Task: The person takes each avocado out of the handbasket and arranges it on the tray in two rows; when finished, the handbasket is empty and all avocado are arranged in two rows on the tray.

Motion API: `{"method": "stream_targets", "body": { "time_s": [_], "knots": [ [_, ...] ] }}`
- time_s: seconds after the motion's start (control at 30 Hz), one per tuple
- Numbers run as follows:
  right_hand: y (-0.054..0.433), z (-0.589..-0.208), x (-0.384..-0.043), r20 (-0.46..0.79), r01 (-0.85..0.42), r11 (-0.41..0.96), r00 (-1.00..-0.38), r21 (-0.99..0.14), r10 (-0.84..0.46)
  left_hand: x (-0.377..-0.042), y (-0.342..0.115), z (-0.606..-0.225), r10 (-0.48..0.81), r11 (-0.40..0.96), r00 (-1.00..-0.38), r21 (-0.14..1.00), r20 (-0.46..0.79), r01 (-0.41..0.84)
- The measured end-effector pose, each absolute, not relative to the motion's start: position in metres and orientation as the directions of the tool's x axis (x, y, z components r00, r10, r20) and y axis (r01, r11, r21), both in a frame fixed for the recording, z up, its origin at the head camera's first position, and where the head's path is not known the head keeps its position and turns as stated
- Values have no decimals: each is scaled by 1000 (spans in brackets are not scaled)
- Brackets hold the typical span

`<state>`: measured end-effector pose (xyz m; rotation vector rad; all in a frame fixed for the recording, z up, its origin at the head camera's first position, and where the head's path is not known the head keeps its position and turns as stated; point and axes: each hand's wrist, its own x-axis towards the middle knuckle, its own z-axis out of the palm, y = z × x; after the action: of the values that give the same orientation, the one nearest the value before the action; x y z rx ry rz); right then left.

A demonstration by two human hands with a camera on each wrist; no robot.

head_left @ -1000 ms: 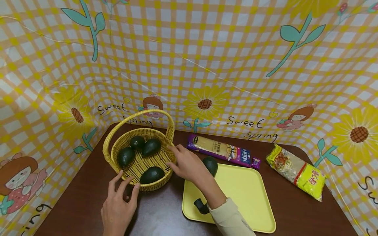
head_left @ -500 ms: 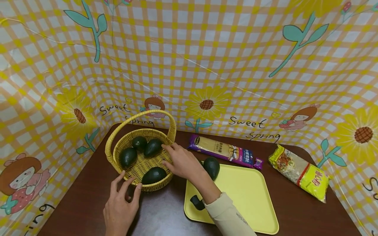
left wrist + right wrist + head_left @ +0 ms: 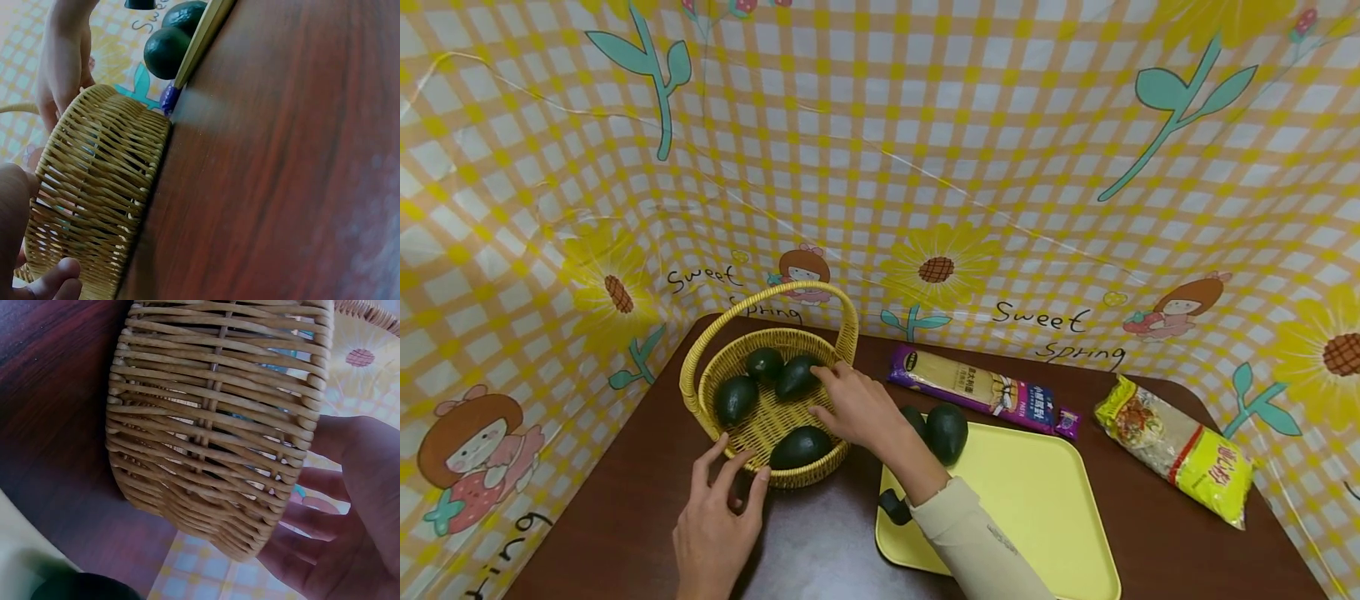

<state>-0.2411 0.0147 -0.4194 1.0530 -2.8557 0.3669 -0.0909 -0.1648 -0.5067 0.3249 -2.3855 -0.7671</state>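
A yellow wicker basket [image 3: 820,471] with a hoop handle stands on the table's left half, holding several dark green avocados. My left hand [image 3: 718,521] holds its near rim, thumb and fingertips at the edge; in the left wrist view some fingertips [image 3: 65,270] lie against the woven outside. Over the right rim reaches my right hand [image 3: 865,408], its half-bent fingers at the side of one avocado [image 3: 796,377]. Another avocado [image 3: 801,448] lies by the near wall, and two more, a left one [image 3: 736,401] and a far one [image 3: 764,364], lie along the other side.
A yellow tray [image 3: 1030,500] lies right of the basket, with two avocados [image 3: 946,434] at its far left corner, partly behind my right forearm. Behind it are a purple pasta packet [image 3: 970,387] and, further right, a yellow noodle bag [image 3: 1180,454]. Checked cloth hangs around the table.
My right hand has moved left, further over the basket's rim to the avocado inside. The left hand stays at the near rim. The whole view has shifted slightly.
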Motion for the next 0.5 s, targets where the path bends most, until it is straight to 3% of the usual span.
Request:
{"method": "stream_targets", "body": {
  "time_s": [0.5],
  "knots": [
    [-4, -428, -259, 100, -587, 793, -810, -165, -578, -92, -165, -507, -397, 801, -797, 596, 455, -58]
  ]
}}
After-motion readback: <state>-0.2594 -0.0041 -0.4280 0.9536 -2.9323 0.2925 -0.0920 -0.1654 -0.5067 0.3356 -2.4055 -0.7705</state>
